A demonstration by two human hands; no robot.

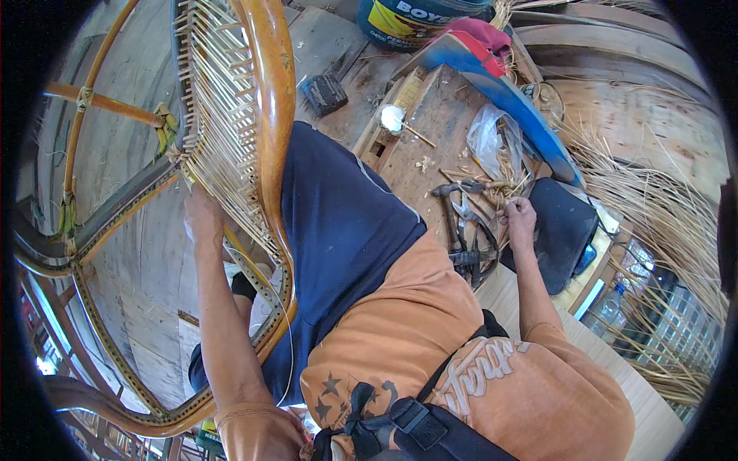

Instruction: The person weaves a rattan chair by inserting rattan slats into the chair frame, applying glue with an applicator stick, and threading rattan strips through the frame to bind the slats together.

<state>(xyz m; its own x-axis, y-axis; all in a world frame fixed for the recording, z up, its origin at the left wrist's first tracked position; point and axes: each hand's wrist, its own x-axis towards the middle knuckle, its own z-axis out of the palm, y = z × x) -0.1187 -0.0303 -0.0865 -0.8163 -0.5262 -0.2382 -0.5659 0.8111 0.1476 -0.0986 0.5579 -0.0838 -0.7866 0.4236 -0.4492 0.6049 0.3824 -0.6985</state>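
A curved wooden chair frame with woven cane strands leans against my thigh at the left. My left hand is at the lower left edge of the weave, its fingers mostly hidden from view. A loose cane strand hangs from the frame near my left forearm. On the right, my right hand is closed, fingertips pinched together, beside a heap of small sticks and tools. What it pinches, if anything, is too small to make out. Close by lie a hammer and pliers.
A wooden bench board carries a white-topped pot with a stick, and a clear plastic bag. A blue curved board borders it. Nearby are a dark block, a bucket, a black pad and loose cane.
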